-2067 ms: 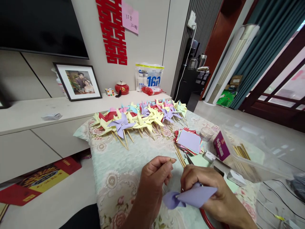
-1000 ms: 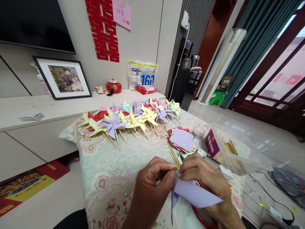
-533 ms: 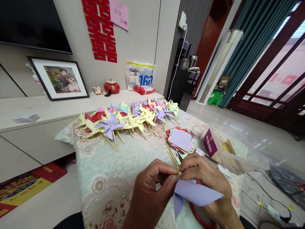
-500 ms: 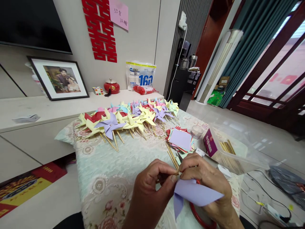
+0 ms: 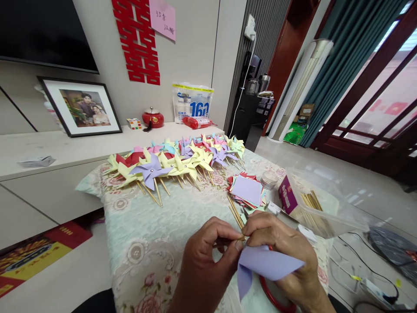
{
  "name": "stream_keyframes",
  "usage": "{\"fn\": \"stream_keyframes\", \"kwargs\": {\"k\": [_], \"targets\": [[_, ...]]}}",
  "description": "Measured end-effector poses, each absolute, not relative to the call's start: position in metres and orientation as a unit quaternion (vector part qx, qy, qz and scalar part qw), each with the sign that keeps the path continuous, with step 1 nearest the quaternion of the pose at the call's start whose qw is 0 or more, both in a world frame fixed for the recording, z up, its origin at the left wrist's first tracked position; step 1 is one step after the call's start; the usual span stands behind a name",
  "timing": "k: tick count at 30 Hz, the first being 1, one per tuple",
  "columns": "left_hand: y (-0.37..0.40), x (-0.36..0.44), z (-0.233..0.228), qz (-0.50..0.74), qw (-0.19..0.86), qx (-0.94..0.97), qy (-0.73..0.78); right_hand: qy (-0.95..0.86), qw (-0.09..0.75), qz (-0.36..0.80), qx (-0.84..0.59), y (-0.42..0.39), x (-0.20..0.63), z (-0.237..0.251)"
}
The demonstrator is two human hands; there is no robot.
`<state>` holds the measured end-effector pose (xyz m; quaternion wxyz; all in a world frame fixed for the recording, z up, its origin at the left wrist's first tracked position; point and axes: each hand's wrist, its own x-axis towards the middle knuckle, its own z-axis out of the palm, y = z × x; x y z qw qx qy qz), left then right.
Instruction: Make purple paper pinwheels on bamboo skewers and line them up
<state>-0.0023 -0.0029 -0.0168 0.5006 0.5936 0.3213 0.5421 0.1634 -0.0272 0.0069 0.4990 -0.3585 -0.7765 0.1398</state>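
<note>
My left hand (image 5: 211,252) pinches the end of a thin wooden stick between thumb and forefinger. Close against it, my right hand (image 5: 282,252) is closed on a purple paper pinwheel (image 5: 269,263), whose folded blades hang below the fingers. The fingertips of both hands meet where stick and paper come together, and they hide the joint. Under my right hand lies a pair of scissors with a red handle (image 5: 270,295), mostly covered. Just beyond the hands, several loose wooden sticks (image 5: 235,211) rest on the tablecloth.
Finished pinwheels (image 5: 182,158) in several colours lie along the table's far side. A stack of coloured paper squares (image 5: 246,190), a roll of clear tape (image 5: 269,179) and a plastic box (image 5: 325,208) with sticks stand at the right. The floral tablecloth (image 5: 146,226) covers the table.
Both hands stay almost in place, still holding the stick and the purple pinwheel. My right fingers have shifted very slightly left.
</note>
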Motion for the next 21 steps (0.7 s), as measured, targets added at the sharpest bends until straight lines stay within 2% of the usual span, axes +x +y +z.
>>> {"fn": "stream_keyframes", "kwargs": {"k": [10, 21], "targets": [[-0.0034, -0.0048, -0.0134, 0.546, 0.417, 0.652, 0.32, -0.773, 0.503, 0.136, -0.361, -0.029, 0.1621, 0.0096], [-0.0058, -0.0041, -0.0135, 0.559, 0.391, 0.657, 0.321, -0.772, 0.503, 0.122, -0.368, -0.0275, 0.1612, 0.0084]]}}
